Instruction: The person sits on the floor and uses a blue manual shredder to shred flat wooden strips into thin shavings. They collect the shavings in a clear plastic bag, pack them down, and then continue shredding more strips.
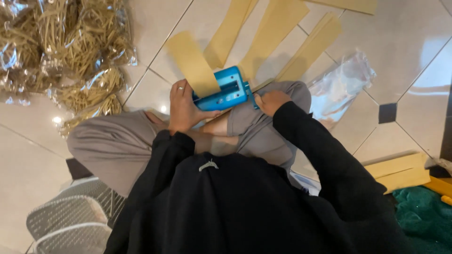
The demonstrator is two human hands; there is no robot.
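Seated cross-legged on the tiled floor (409,61), black sleeves and grey trousers nearest the camera. Just beyond the knees, a small blue hand-cranked shredder (225,90) held in the lap. Left hand (182,107) wrapped around the shredder's near-left end, fingers curled under, thumb pressed on its side, ring on one finger. Right hand (270,101) clenched at the machine's right end, presumably on the crank; handle itself hidden, so cannot confirm. One tan paper strip (190,61) standing up out of the slot, partly fed, most of its length above the machine.

Work judged well along but not finished. Done, as far as visible: clear bags of shredded paper filling (66,51) heaped at the far left, several full, touching one another. Left to do: the strip now in the slot, plus more uncut tan strips (278,33) fanned on the floor just behind the shredder, and a further stack of tan sheets (400,171) at the right beside a green cloth (423,216). An empty-looking clear plastic bag (341,87) lying right of the knee. Grey mesh object (70,221) at lower left, kind unclear.
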